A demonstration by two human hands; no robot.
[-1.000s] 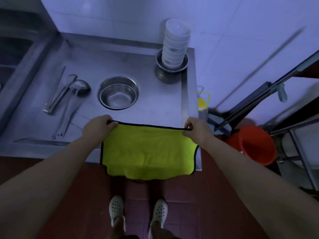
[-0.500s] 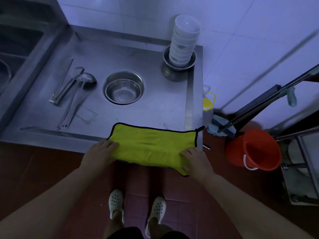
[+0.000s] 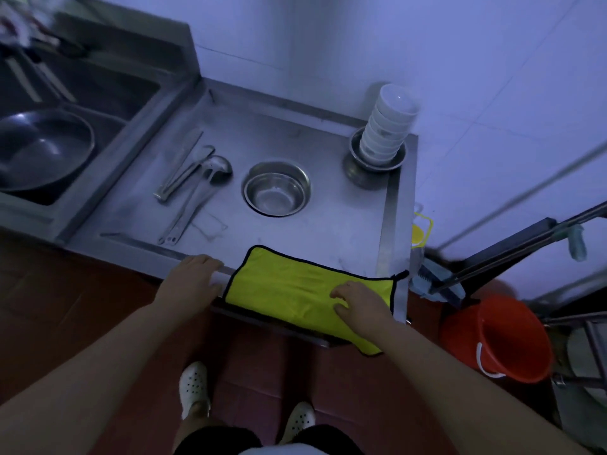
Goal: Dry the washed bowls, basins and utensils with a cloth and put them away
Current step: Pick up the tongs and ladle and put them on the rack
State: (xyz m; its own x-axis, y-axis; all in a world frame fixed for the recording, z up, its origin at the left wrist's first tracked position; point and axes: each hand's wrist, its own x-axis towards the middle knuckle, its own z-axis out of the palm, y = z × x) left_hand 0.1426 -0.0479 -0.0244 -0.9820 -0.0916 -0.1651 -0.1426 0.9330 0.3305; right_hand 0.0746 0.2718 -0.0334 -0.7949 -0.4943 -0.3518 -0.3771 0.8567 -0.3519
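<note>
A yellow cloth [image 3: 289, 287] with a black hem lies folded over the front edge of the steel counter [image 3: 328, 231]. My right hand [image 3: 359, 302] rests flat on its right part, fingers relaxed. My left hand [image 3: 192, 282] rests on the counter's front edge just left of the cloth, holding nothing. Behind the cloth stands a steel basin [image 3: 276, 189]. A stack of several white bowls [image 3: 387, 121] sits in a steel basin [image 3: 361, 159] at the back right. Tongs [image 3: 182, 172] and a ladle [image 3: 200, 188] lie to the left.
A sink [image 3: 98, 93] at the left holds a large dark wok [image 3: 39, 149]. Right of the counter stand an orange bucket [image 3: 502, 339], mop handles [image 3: 512, 247] and a yellow-capped bottle [image 3: 418, 234]. My white shoes [image 3: 193, 389] are on the red tile floor.
The cloth, held stretched by both hands a second ago, was laid down on the counter edge. My left hand let go and moved off its left side; my right hand now lies on it.
</note>
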